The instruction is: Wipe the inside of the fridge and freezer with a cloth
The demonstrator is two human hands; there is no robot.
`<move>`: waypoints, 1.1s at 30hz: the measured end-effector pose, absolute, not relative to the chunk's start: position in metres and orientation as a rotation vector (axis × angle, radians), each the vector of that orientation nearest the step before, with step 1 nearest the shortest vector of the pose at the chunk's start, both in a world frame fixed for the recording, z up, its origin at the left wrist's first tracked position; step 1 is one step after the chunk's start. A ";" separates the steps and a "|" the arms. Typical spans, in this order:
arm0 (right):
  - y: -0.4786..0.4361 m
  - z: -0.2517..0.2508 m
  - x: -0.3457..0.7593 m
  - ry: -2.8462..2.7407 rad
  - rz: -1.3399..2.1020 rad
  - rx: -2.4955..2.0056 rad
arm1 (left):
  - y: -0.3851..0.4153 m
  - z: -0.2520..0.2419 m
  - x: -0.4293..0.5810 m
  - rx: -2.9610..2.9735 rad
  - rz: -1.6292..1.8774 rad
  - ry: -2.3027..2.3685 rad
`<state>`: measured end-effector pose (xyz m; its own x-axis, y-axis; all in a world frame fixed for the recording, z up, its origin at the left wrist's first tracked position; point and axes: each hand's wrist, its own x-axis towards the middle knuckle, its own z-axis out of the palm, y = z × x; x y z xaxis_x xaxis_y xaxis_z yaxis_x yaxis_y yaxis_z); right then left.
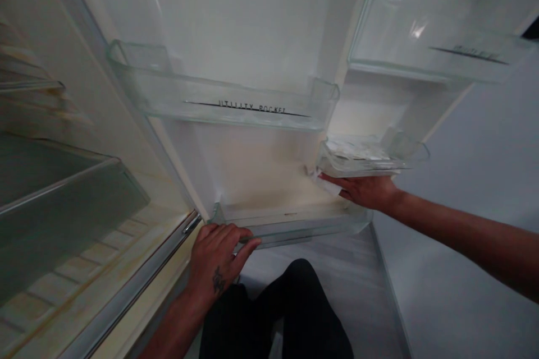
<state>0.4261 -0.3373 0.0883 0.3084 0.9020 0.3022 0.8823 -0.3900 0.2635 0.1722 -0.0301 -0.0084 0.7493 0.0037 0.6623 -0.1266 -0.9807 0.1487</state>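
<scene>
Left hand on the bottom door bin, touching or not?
Touching. Head view: the left hand lays its fingers over the front rim of the bottom bin at its left corner, thumb along the front, no gap.

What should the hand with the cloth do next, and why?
Probably slide the white cloth leftward along the door wall: the right hand holds it at the wall's right end, yellowish marks spread left of it, and the left hand grips the bottom bin rim.
</scene>
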 end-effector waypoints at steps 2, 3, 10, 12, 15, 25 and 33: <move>-0.351 0.090 0.418 1.506 0.750 2.481 | -0.029 -0.009 0.172 2.774 1.041 -0.090; -0.357 0.091 0.413 1.430 0.786 2.458 | -0.029 -0.009 0.172 2.779 1.037 -0.085; -0.385 0.090 0.388 1.303 0.900 2.179 | -0.029 -0.009 0.172 2.777 1.058 -0.085; -0.386 0.090 0.385 1.344 0.864 2.146 | -0.029 -0.009 0.172 2.767 1.095 -0.103; -0.374 0.090 0.384 1.311 0.745 2.138 | -0.029 -0.009 0.173 2.740 1.147 -0.125; -0.316 0.094 0.396 1.226 -0.185 2.391 | -0.030 -0.011 0.174 2.740 1.176 -0.123; -0.303 0.088 0.409 1.405 -0.936 2.644 | -0.030 -0.012 0.174 2.734 1.142 -0.088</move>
